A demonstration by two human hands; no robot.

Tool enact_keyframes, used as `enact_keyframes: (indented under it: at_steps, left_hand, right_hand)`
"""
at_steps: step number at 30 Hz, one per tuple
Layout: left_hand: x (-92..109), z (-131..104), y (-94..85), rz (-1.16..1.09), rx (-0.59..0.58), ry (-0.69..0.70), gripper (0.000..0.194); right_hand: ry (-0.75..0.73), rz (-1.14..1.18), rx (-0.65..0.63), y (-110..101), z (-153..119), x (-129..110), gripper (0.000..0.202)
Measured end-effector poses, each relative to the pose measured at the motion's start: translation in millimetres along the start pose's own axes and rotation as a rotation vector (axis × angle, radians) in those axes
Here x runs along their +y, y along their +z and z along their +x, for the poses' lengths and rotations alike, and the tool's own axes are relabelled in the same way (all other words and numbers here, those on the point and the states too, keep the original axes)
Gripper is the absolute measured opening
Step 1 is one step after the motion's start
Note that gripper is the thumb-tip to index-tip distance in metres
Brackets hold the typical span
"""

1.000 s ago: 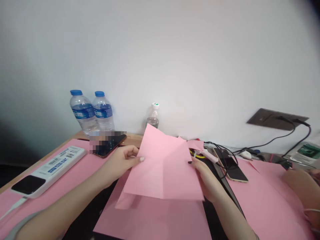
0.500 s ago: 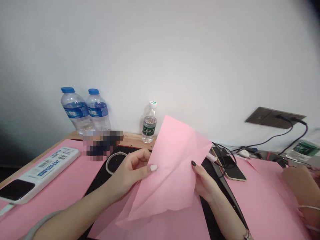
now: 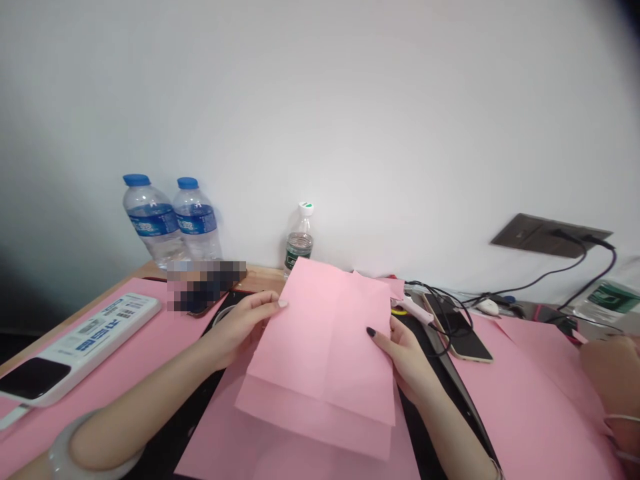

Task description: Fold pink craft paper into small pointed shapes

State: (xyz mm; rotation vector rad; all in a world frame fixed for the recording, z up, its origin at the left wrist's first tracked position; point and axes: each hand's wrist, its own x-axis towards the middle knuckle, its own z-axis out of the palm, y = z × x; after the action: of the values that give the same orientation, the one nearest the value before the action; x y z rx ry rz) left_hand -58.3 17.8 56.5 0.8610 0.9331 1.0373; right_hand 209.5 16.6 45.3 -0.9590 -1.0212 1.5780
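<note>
A folded sheet of pink paper is held up in front of me, its two layers showing at the lower edge. My left hand pinches its left side, thumb on the front and fingers behind. On the right side, my right hand grips it the same way, with a dark-nailed thumb on top. Beneath the held paper lies a larger pink sheet on a black surface. The fingers behind the paper are partly hidden.
Two large water bottles and a small bottle stand by the wall. A white power bank lies left. To the right are a phone, cables, a wall socket and another person's arm above pink paper.
The folded paper has turned from a slanted position to nearly straight and dropped lower, tilting away from me. Both hands still hold its sides. The other person's arm has shifted slightly right.
</note>
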Motion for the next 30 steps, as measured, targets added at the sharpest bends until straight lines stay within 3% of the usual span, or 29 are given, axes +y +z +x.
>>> enact_keyframes:
  at_steps: [7,11,18,21,26,30]
  left_hand:
    - [-23,2,-12.8,0.265,-0.08,-0.078,0.03]
    - [-38,5,-19.0,0.373,-0.017,-0.074,0.035]
    - [-41,5,-15.9,0.511,0.062,-0.049,0.029]
    - [-41,3,-13.8,0.541,0.077,-0.024,0.031]
    - [-43,1,-15.6,0.529,0.05,-0.001,0.033]
    - [-44,1,-17.9,0.533,0.027,0.014,0.034]
  right_hand:
    - [0.055,-0.167,-0.02,1,2,11,0.046]
    - [-0.003,-0.221,0.165,-2,7,20,0.063]
    - [0.124,-0.291,0.253,-3,5,21,0.031]
    - [0.125,-0.304,0.31,-2,3,21,0.032]
    - [0.148,-0.289,0.274,-3,3,23,0.028]
    - [0.131,-0.219,0.321,-4,4,23,0.032]
